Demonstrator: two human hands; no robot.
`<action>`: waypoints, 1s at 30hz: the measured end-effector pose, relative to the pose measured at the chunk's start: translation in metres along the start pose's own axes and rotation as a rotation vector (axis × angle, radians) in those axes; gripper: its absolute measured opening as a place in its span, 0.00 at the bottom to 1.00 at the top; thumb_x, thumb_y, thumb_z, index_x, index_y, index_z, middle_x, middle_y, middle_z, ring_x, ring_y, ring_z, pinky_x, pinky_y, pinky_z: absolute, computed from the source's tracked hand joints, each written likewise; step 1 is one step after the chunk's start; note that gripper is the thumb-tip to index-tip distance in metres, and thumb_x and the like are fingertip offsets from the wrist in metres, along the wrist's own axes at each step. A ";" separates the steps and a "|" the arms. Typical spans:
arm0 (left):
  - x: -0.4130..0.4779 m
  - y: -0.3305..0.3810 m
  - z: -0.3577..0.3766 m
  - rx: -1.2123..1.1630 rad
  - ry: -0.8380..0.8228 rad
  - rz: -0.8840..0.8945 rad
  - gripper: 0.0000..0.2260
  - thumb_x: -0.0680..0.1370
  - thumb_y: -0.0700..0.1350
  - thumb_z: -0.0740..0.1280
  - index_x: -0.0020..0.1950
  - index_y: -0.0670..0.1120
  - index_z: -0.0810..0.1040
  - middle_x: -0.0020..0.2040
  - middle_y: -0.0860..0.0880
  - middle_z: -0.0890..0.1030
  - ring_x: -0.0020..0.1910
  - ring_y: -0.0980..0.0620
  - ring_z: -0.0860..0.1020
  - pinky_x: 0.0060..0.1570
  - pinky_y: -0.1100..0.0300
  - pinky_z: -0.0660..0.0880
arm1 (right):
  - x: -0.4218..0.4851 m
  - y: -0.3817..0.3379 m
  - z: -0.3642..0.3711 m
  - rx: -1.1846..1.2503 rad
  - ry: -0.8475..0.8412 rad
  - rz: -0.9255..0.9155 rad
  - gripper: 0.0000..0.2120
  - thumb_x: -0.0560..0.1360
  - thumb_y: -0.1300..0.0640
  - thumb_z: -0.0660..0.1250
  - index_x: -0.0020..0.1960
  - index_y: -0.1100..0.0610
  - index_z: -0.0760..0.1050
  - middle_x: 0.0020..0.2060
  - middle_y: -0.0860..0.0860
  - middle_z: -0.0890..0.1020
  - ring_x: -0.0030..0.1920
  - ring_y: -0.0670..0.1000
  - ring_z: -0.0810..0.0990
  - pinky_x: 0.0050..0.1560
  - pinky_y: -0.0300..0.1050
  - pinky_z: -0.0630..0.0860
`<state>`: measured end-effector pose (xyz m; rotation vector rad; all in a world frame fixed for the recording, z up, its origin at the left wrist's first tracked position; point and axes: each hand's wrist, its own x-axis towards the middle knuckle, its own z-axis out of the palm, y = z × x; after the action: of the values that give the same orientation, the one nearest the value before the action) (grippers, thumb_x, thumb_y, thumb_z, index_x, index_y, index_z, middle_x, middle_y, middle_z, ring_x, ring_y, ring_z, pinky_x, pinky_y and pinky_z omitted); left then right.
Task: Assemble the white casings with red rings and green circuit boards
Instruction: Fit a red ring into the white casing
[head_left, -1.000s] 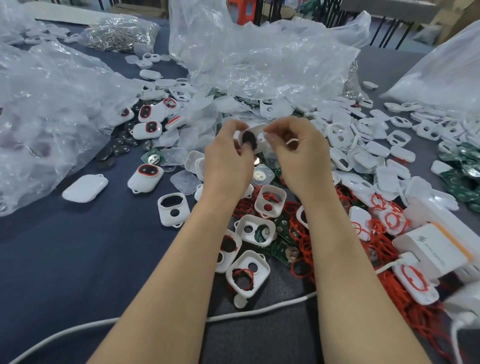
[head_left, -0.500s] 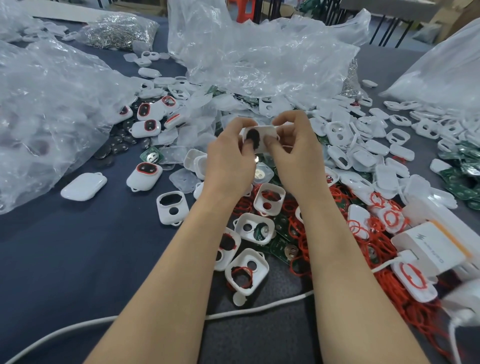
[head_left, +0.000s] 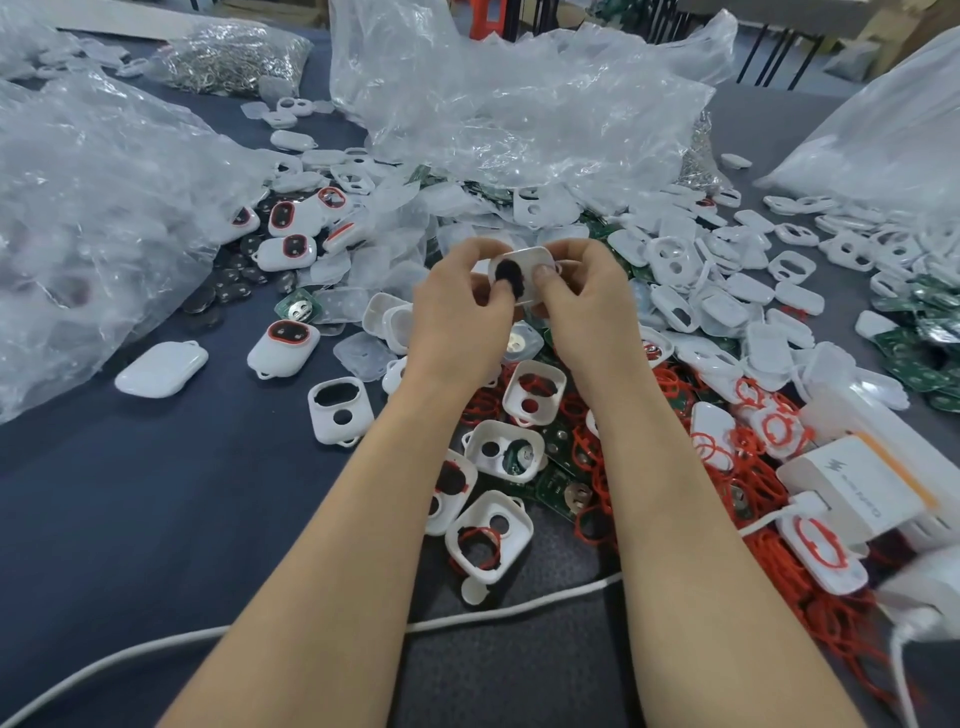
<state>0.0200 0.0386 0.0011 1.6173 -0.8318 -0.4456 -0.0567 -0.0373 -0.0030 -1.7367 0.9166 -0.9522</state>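
Moved together since the earlier frame, left grip (head_left: 457, 312) and right grip (head_left: 587, 306) both pinch one white casing (head_left: 530, 258) above the desk (head_left: 156, 493), thumbs on its face.

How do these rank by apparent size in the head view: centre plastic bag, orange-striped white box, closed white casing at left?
1. centre plastic bag
2. orange-striped white box, though nearness to the camera enlarges it
3. closed white casing

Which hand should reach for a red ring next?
Probably the right hand: the red rings lie heaped just below and beside it. The left hand also grips the casing and could hold it alone.
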 end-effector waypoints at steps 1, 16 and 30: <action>0.000 0.000 0.000 -0.001 0.003 0.001 0.10 0.79 0.38 0.63 0.59 0.47 0.76 0.43 0.41 0.83 0.45 0.44 0.83 0.51 0.45 0.79 | 0.000 0.000 0.001 -0.021 0.016 -0.012 0.06 0.79 0.61 0.62 0.56 0.57 0.72 0.49 0.51 0.79 0.49 0.49 0.79 0.54 0.51 0.78; 0.002 -0.002 -0.004 -0.175 0.096 -0.092 0.06 0.78 0.46 0.67 0.43 0.55 0.76 0.42 0.51 0.82 0.43 0.53 0.81 0.50 0.55 0.79 | -0.002 -0.011 -0.009 0.021 -0.110 0.003 0.09 0.77 0.64 0.65 0.56 0.57 0.74 0.45 0.56 0.83 0.37 0.46 0.83 0.41 0.38 0.81; 0.004 -0.004 -0.004 -0.153 0.051 -0.074 0.05 0.78 0.42 0.67 0.45 0.52 0.77 0.45 0.46 0.84 0.45 0.48 0.83 0.53 0.48 0.80 | -0.003 -0.009 -0.009 -0.110 -0.104 -0.063 0.04 0.75 0.56 0.68 0.47 0.51 0.73 0.43 0.51 0.83 0.42 0.47 0.82 0.43 0.38 0.78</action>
<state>0.0266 0.0382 -0.0014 1.5150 -0.6850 -0.5060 -0.0638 -0.0354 0.0078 -1.8997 0.8644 -0.8570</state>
